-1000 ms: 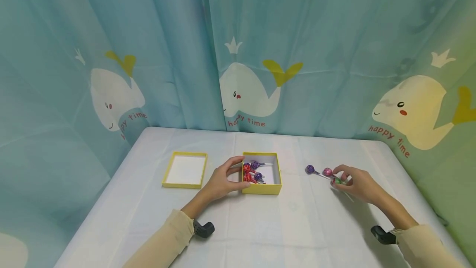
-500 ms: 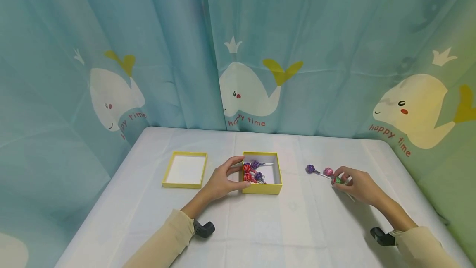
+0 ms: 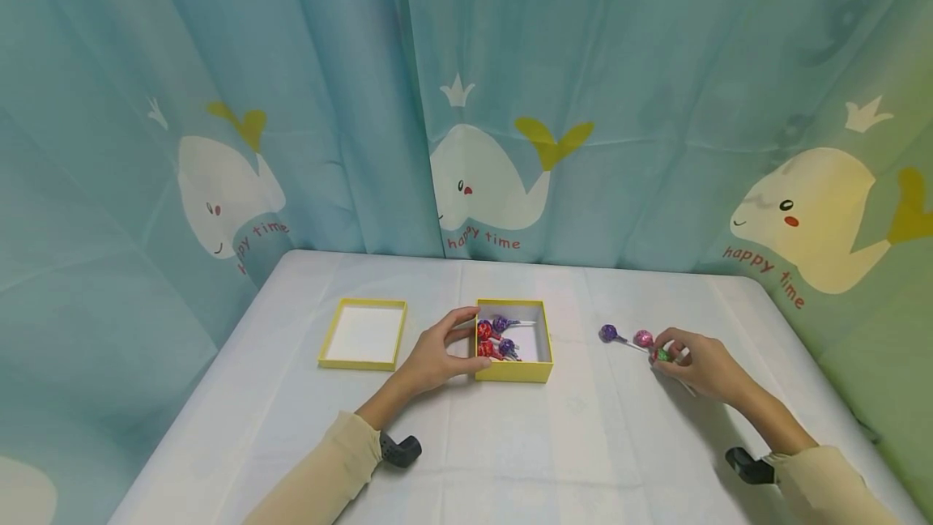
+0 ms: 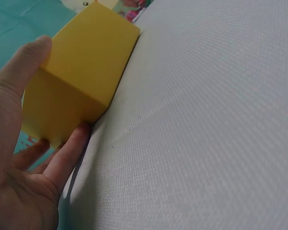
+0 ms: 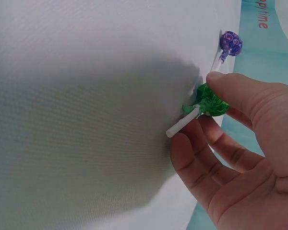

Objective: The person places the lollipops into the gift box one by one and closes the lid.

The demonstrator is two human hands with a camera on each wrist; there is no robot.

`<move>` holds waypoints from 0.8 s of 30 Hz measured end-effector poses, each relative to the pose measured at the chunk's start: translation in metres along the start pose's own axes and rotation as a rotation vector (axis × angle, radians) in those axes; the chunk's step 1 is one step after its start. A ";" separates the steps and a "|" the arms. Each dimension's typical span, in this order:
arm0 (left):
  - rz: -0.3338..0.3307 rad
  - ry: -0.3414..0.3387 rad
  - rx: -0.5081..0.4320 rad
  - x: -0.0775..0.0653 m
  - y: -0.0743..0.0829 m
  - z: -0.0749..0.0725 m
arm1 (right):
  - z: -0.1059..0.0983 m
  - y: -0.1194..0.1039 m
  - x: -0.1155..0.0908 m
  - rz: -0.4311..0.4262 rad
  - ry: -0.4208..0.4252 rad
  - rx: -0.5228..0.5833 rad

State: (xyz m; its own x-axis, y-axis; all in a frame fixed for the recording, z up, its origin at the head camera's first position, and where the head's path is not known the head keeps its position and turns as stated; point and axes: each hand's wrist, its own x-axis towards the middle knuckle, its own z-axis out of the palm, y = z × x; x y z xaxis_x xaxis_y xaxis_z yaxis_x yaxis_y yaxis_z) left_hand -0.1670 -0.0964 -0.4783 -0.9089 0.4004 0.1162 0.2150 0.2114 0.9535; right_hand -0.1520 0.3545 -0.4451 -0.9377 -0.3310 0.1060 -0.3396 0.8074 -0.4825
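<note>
Lower right: right hand [image 3: 705,364] is pinching green lollipop [image 3: 662,355], probably needing lifting clear of pink lollipop [image 3: 643,338]; lower centre: left hand [image 3: 433,356] is gripping yellow box [image 3: 513,373].

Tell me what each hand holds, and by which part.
Right hand: a green-wrapped lollipop, by its wrapped head. Left hand: the yellow box, by its left side.
</note>
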 end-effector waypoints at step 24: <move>0.008 -0.004 -0.004 -0.001 0.000 0.000 | -0.026 -0.023 0.016 -0.141 -0.103 -0.015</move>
State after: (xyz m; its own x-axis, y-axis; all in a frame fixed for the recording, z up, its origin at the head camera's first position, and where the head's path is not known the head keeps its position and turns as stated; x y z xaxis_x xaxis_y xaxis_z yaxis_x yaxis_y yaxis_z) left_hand -0.1664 -0.0964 -0.4788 -0.9055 0.4062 0.1231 0.2214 0.2047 0.9534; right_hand -0.1608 0.3432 -0.4092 -0.8686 -0.4887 0.0820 -0.4687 0.7566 -0.4560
